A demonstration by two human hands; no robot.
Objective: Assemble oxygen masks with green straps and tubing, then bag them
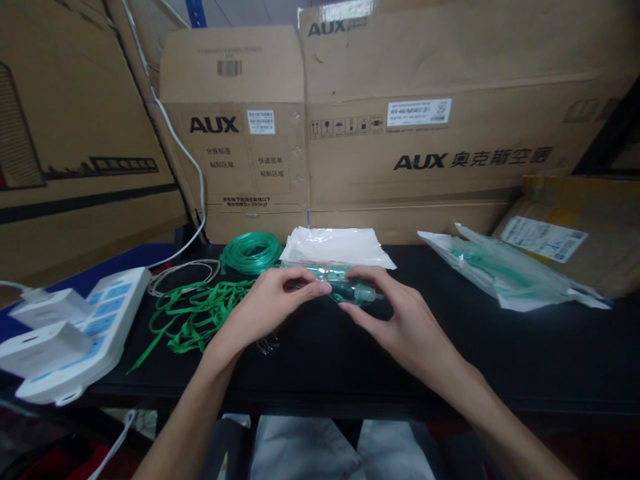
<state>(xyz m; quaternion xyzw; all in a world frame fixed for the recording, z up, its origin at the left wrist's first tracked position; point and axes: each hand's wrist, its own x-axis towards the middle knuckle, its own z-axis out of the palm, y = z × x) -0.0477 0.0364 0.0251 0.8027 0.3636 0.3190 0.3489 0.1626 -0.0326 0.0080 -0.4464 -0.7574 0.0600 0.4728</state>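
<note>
Clear green part (363, 292) is being held at centre, left hand (280, 293) pinching its left end, right hand (403, 303) gripping its right, handling looking unfinished, green straps (193, 340) and coiled tubing (250, 268) lying aside left.

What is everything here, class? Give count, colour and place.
Plastic piece: one, clear green, centre
Tubing coil: one, green, centre-left
Strap heap: one, green, centre-left
Cord bundle: one, pale, behind strap heap
Power strip: one, white and blue, left
Adapters: two, white, on power strip
Cable: at least one, white, left
Packaging: count unclear, white, behind plastic piece
Packets: at least one, whitish, green inside, right
Cardboard: at least three, brown, left, back, right
Clear bits: uncounted, colourless, near strap heap
Table: one, black, across the middle
Blurred things: uncounted, red, lower left
Clothing: count unclear, grey, bottom centre
Left hand: one, bare, holding plastic piece
Right hand: one, bare, holding plastic piece
</note>
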